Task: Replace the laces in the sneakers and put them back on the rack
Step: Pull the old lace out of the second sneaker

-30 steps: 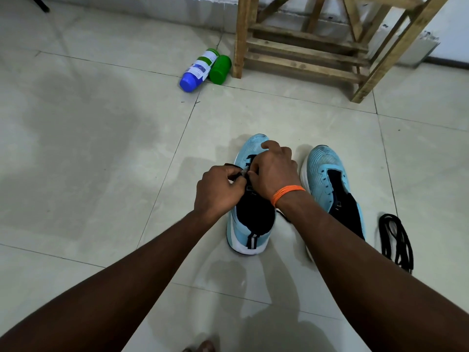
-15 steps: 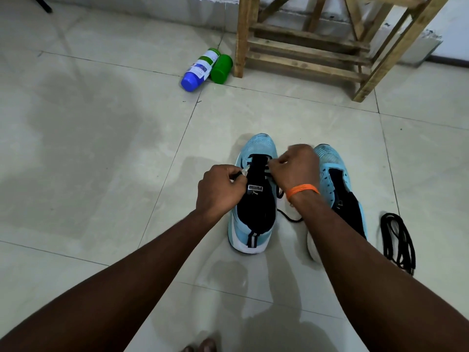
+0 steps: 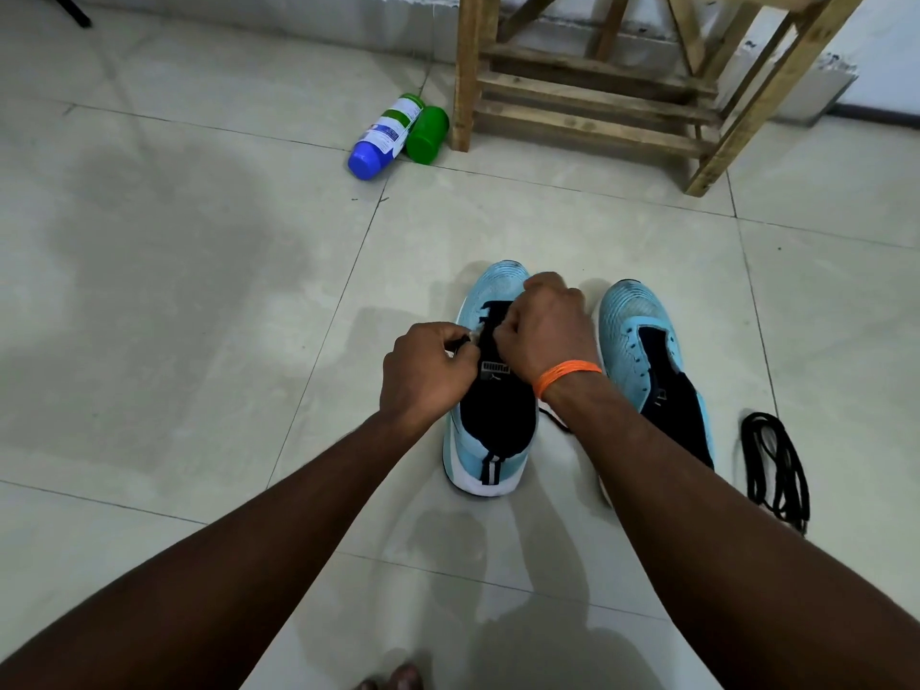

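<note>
1. Pale tiled floor (image 3: 174,291) fills the frame. At upper centre-left a blue-capped bottle (image 3: 383,136) lies on its side, touching a green container (image 3: 427,134).
2. Left of centre, the left hand (image 3: 428,376) has its fingers curled in, pinching the tip of a black lace (image 3: 465,342) at the sneaker's edge.
3. At centre stands the left sneaker (image 3: 490,440), light blue with a black tongue, toe pointing away. Its upper looks soft and will give under pressure, so steady it by the eyelet edge or the firmer heel.
4. Just right of that, the right hand (image 3: 545,336), with an orange wristband (image 3: 567,373), is curled tight over the eyelet rows. It seems to grip the lace's other run, though the fingertips are hidden. The lace is limp and light, and its stiff tip is the place to pinch for threading.
5. Top centre-right is the wooden rack (image 3: 597,92), well apart from the shoes.
6. Right of centre the second sneaker (image 3: 647,361) sits unlaced, beside the first.
7. Far right, a spare lace (image 3: 774,465) lies coiled on the floor.
</note>
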